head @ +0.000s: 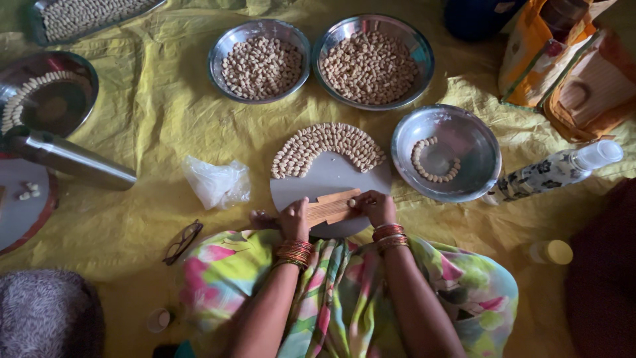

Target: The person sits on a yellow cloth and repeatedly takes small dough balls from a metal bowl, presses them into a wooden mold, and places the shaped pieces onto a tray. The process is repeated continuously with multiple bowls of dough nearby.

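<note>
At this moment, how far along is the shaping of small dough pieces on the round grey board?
Done: curved rows of pale pieces fill the far edge of the round grey board. In hand: the left hand and right hand hold a ridged wooden block. Left: the board's near half is bare, and the steel bowl holds only one ring.

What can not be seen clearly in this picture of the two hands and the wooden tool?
- Head view: what lies under the wooden tool is hidden by it and by the left hand and right hand.
- The round grey board: near edge covered by the hands.
- The tray, top left, is cut off by the frame.
</note>
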